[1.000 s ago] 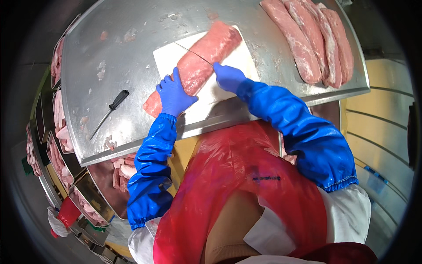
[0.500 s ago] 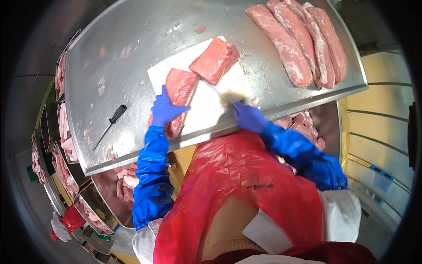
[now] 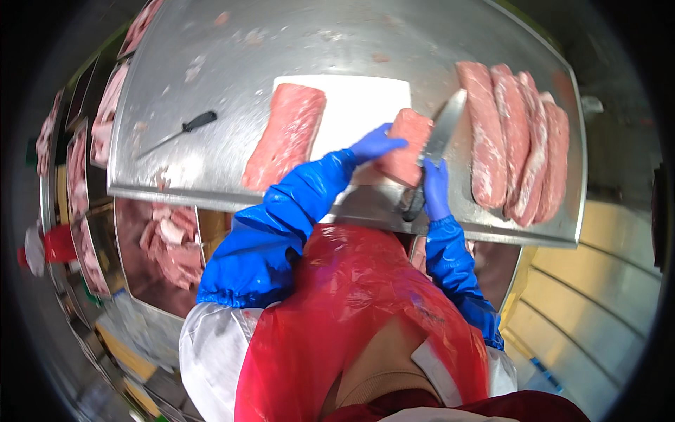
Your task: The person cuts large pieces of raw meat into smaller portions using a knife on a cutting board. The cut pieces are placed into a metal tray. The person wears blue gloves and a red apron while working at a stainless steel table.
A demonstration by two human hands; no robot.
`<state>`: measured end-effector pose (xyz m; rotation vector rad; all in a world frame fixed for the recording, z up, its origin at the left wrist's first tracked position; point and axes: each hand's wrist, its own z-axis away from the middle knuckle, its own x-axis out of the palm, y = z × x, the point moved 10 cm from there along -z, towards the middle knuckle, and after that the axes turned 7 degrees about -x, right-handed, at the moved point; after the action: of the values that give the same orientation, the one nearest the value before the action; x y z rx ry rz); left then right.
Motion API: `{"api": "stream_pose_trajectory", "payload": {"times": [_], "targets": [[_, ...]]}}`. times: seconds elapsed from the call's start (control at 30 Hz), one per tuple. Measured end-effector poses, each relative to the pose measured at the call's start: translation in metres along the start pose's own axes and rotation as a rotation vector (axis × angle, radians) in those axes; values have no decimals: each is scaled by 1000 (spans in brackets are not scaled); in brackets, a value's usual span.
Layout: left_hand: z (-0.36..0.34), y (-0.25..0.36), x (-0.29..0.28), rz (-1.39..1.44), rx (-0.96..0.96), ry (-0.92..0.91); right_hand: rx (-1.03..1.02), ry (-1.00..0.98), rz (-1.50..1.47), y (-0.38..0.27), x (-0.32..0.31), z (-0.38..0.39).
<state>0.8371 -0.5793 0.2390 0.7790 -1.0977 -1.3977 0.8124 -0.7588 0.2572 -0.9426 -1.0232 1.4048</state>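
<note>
My left hand (image 3: 377,144), in a blue glove, is closed on the left side of a short cut piece of pink meat (image 3: 409,137) at the right part of the white cutting board (image 3: 365,91). In my right hand (image 3: 436,188), also blue-gloved, is a knife (image 3: 444,130) with a broad blade and a black handle. The blade points away from me, along the right side of the short piece. A longer piece of meat (image 3: 287,133) lies at the board's left edge, partly on the metal table, with neither hand touching it.
Several long meat strips (image 3: 517,141) lie side by side on the right of the metal table (image 3: 232,70). A thin metal rod with a black handle (image 3: 200,122) rests at left. Below the front edge stands a bin of meat (image 3: 172,246). More meat trays and another person (image 3: 53,244) are far left.
Left hand has left the longer piece and now grips the short piece, which sits further right and nearer me. The knife has moved right, its blade pointing away. My view has shifted too.
</note>
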Motion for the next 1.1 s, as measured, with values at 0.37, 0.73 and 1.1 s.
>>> {"api": "stream_pose_trajectory", "payload": {"times": [0.37, 0.73, 1.1], "targets": [[353, 64, -228, 231, 223, 561, -112, -821, -12, -86, 265, 155], [439, -67, -293, 109, 187, 1047, -445, -611, 299, -33, 279, 82], [110, 7, -218, 15, 80, 318, -434, -180, 117, 51, 227, 4]]}}
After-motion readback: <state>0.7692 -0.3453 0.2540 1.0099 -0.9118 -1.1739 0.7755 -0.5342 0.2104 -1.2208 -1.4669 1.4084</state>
